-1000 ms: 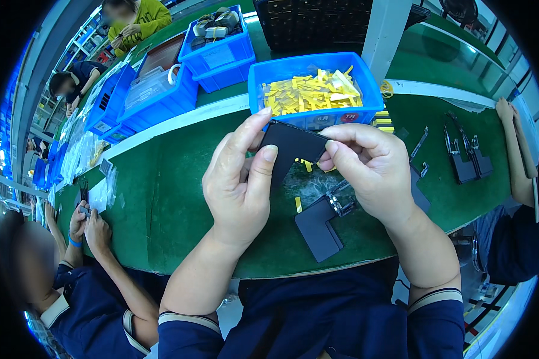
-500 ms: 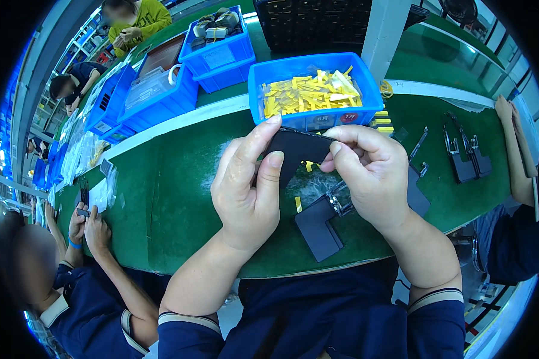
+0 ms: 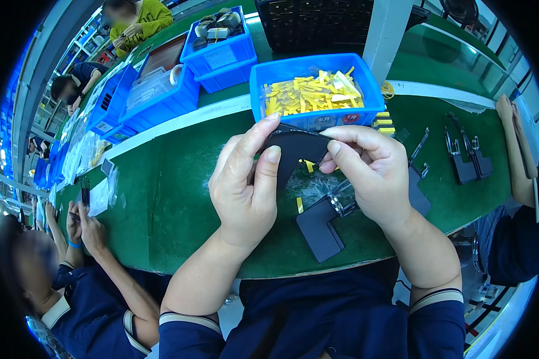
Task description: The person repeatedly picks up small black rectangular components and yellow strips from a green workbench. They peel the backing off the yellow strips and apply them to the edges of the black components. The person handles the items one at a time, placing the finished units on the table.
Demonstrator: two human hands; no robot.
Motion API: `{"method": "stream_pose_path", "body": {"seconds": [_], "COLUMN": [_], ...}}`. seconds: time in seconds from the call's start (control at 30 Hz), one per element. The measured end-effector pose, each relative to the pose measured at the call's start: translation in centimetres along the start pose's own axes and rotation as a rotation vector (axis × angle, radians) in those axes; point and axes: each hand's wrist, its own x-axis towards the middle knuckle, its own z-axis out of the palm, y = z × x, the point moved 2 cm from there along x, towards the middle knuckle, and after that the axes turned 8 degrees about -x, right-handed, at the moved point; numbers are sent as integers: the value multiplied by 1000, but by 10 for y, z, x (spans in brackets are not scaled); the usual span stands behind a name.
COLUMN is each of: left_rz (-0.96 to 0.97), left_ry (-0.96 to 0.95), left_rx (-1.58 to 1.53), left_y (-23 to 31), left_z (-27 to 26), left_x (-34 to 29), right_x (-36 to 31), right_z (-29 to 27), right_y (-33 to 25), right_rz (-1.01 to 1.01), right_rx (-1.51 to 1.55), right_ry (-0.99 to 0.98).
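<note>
Both your hands are up over the green table (image 3: 179, 179), and between them sits one black flat piece (image 3: 296, 149), held just in front of the blue bin of yellow strips (image 3: 314, 93). Your left hand (image 3: 245, 191) pinches its left edge, thumb on the near face and fingers wrapped round behind. Your right hand (image 3: 371, 173) closes thumb and forefinger on its right edge. Both grips are tight on the piece, with no gap showing.

Below your hands, one black L-shaped piece (image 3: 320, 227) lies flat on the table, and just beside it a clear crumpled bag (image 3: 311, 185) with two loose yellow strips near it. A second dark piece pokes out from under your right wrist; I cannot tell its shape.

Count the blue bins: one straight ahead with the yellow strips, one behind it with dark parts (image 3: 218, 39), and one to the left holding clear trays (image 3: 156, 90). More run down the left side, too bent by the lens to count.

To your right, black brackets (image 3: 467, 158) lie well apart from you, by another person's forearm (image 3: 515, 149). At your left, one person's two hands (image 3: 81, 224) hold a small item.
</note>
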Motion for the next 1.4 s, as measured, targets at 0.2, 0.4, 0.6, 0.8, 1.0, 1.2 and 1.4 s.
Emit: {"method": "stream_pose_path", "body": {"seconds": [0.2, 0.4, 0.6, 0.8, 1.0, 1.2, 1.4], "left_rz": [-92, -167, -396, -431, -435, -454, -484], "left_ry": [10, -81, 1, 37, 23, 35, 44], "left_rx": [-119, -178, -495, -678, -731, -737, -742], "left_y": [-3, -6, -4, -5, -9, -8, -9], "left_z": [1, 0, 5, 4, 3, 4, 3], "left_x": [-1, -2, -3, -6, -6, -5, -5], "right_x": [2, 1, -2, -4, -4, -4, -4], "right_z": [-2, -1, 2, 4, 5, 4, 3], "right_y": [0, -2, 0, -1, -1, 0, -1], "right_rz": [24, 54, 6, -120, -131, -151, -226], "right_rx": [-32, -17, -89, -193, -224, -260, -361], "right_ry": [-21, 13, 24, 44, 46, 39, 29]}}
